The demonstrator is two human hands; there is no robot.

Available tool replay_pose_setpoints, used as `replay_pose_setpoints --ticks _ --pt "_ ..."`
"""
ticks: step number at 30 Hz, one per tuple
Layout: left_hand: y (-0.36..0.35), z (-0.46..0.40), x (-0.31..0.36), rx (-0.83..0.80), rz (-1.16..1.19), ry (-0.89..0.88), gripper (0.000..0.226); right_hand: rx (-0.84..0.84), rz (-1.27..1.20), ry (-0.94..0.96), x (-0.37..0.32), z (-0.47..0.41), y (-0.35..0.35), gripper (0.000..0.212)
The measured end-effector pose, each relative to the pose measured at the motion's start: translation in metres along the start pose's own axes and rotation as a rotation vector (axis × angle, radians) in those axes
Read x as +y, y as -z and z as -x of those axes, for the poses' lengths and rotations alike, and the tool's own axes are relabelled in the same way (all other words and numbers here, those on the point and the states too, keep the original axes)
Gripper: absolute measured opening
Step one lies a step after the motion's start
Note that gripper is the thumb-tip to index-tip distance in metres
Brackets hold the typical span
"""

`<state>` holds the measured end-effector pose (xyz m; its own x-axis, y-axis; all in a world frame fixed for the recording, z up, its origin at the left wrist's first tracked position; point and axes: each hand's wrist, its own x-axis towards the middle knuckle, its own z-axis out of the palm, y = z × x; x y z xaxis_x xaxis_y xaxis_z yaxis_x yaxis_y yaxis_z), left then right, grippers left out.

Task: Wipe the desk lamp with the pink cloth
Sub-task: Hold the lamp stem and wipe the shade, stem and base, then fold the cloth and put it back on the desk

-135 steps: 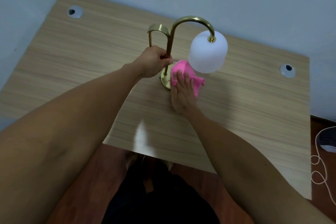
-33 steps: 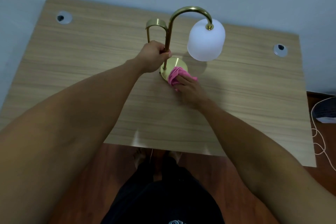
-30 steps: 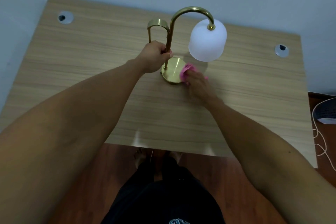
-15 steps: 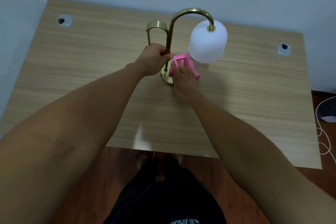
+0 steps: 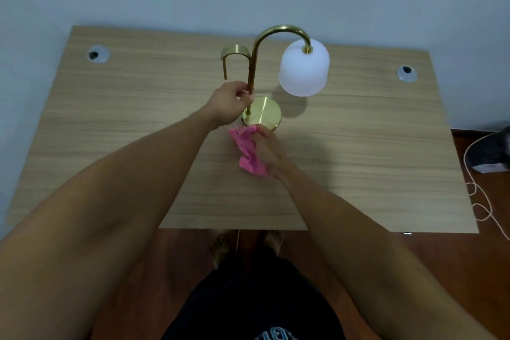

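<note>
The brass desk lamp with its frosted white glass shade (image 5: 303,69) stands upright on the light wood-grain tabletop (image 5: 372,146), near the middle and a little towards the far edge. The left hand (image 5: 229,103) is closed around the lamp's thin brass stem (image 5: 250,77) low down, just above the round brass base (image 5: 265,114), fingers wrapped tight. The stem rises and curves over to the right, and the shade hangs from its end, clear of the tabletop. A shorter brass hook (image 5: 233,54) loops off to the left of the stem. The right hand (image 5: 269,150) is bunched around the crumpled pink cloth (image 5: 247,150), gripping it, with the cloth lying on the tabletop just at the near edge of the base; whether cloth and base are actually touching I can't tell. Two round grey cable grommets sit in the tabletop, one towards the far left corner (image 5: 98,54) and one towards the far right corner (image 5: 406,73). A pale cord (image 5: 480,201) trails on the wooden floor off the right edge.
</note>
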<state>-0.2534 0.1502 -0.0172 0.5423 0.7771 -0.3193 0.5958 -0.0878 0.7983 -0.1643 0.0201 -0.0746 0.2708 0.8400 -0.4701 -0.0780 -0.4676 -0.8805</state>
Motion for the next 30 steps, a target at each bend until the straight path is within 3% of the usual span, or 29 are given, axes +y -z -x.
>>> replay_pose_setpoints --ticks 2,4,8,11,13,18,25,27,30 --pt "0.000 0.014 -0.007 -0.002 0.015 0.020 0.034 -0.053 -0.131 -0.033 -0.010 0.003 0.010 0.024" --pt "0.000 0.030 -0.014 0.016 0.100 0.075 0.018 -0.078 -0.337 -0.119 -0.020 0.008 0.017 0.015" --pt "0.005 0.061 -0.024 0.036 0.385 0.221 0.030 -0.099 -0.510 -0.147 -0.039 0.019 0.023 0.014" --pt "0.013 0.074 -0.034 -0.050 0.735 0.373 0.051 -0.110 -0.491 -0.152 -0.051 0.024 0.023 0.012" --pt "0.016 0.079 -0.038 -0.134 0.830 0.381 0.060 -0.121 -0.483 -0.159 -0.054 0.025 0.022 0.012" --pt "0.018 0.086 -0.039 -0.284 0.920 0.328 0.046 -0.077 -0.435 -0.161 -0.062 0.029 0.019 0.021" --pt "0.018 0.094 -0.046 -0.486 1.104 0.456 0.047 -0.084 -0.412 -0.108 -0.078 0.036 0.017 0.021" --pt "0.012 0.094 -0.049 -0.485 1.129 0.459 0.041 -0.081 -0.409 -0.106 -0.078 0.038 0.022 0.022" --pt "0.000 0.090 -0.049 -0.355 1.071 0.465 0.039 -0.056 -0.405 -0.100 -0.074 0.043 0.033 0.024"
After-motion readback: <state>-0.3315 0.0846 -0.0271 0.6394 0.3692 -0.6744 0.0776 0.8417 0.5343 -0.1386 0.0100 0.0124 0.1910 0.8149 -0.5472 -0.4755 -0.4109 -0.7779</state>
